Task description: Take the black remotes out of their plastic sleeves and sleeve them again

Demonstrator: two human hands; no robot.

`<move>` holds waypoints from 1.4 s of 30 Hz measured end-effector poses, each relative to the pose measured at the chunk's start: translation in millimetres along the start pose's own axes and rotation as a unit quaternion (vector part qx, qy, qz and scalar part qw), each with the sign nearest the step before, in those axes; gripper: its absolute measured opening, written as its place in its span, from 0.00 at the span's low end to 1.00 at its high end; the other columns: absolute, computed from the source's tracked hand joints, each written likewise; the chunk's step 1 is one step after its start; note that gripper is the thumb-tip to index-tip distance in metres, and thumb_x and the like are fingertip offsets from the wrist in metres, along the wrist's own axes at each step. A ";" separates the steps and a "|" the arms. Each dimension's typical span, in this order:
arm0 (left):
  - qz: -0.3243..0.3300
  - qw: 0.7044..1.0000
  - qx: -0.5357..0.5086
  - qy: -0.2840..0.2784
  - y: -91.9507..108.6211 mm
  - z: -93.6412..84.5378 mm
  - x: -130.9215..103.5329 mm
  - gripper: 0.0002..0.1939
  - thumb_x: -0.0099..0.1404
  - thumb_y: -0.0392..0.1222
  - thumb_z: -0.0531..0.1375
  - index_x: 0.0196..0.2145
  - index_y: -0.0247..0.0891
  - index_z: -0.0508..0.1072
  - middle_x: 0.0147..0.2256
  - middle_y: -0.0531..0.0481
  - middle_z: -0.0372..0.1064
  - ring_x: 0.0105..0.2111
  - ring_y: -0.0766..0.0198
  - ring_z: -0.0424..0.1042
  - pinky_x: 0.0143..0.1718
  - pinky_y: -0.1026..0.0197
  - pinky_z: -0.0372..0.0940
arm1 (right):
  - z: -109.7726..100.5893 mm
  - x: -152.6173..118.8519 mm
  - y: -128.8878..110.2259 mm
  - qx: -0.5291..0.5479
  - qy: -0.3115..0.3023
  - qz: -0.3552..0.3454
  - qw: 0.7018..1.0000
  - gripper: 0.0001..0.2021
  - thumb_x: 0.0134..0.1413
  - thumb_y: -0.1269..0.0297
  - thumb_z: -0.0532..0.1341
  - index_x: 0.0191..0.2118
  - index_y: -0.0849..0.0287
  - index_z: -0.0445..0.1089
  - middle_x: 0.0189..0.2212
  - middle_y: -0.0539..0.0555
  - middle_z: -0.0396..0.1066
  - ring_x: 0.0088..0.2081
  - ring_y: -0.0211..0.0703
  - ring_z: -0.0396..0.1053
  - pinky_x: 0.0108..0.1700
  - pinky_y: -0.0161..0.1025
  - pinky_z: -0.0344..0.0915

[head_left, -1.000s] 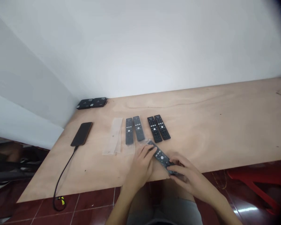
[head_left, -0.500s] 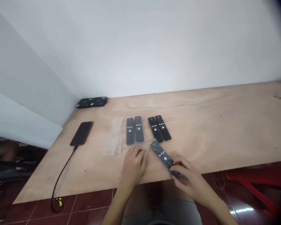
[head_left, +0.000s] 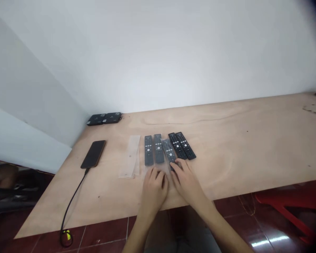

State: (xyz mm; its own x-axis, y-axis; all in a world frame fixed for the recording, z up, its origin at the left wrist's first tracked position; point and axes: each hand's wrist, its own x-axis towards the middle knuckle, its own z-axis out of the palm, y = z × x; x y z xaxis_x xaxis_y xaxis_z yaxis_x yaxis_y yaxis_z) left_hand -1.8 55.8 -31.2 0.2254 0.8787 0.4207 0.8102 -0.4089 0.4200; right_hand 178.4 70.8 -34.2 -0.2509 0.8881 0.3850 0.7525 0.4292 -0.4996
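My right hand (head_left: 187, 182) has its fingers on the lower end of a remote control (head_left: 169, 150) in a clear plastic sleeve. That remote lies tilted, its top between a sleeved pair and a bare pair. My left hand (head_left: 156, 186) rests on the table with fingers curled together, at the lower ends of the sleeved pair; what its fingertips pinch, if anything, is hidden. The pair is a left sleeved remote (head_left: 148, 150) and a right sleeved remote (head_left: 159, 149). Two bare black remotes (head_left: 182, 145) lie side by side to the right. Flat plastic sleeves (head_left: 131, 156) lie left of the remotes.
A phone (head_left: 93, 154) with a black cable (head_left: 73, 196) hanging over the front edge lies on the wooden table (head_left: 239, 154) at the left. Two black boxes (head_left: 104, 118) sit against the wall at the back left. A red chair (head_left: 287, 200) stands by the right front edge.
My right hand has moved left and away from me, bringing the sleeved remote from the front edge to beside the other sleeved remotes. My left hand has stayed nearly in place.
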 end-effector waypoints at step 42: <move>0.044 0.997 0.004 -0.070 2.7 -3.4 -0.6 0.28 0.80 0.41 0.58 0.74 0.43 0.63 0.71 0.41 0.66 0.72 0.45 0.62 0.72 0.38 0.62 | -12.9 -29.2 19.0 -0.100 0.009 0.022 0.995 0.26 0.77 0.61 0.58 0.75 0.53 0.63 0.66 0.63 0.72 0.65 0.68 0.67 0.64 0.65 0.65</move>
State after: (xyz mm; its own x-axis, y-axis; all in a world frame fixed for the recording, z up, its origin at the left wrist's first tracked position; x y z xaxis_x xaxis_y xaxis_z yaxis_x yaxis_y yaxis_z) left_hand -1.7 53.4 -27.6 0.3686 0.8652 0.3401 0.7884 -0.4848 0.3788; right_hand 207.9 50.9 -44.9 -0.2061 0.9016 0.3803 0.8688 0.3475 -0.3528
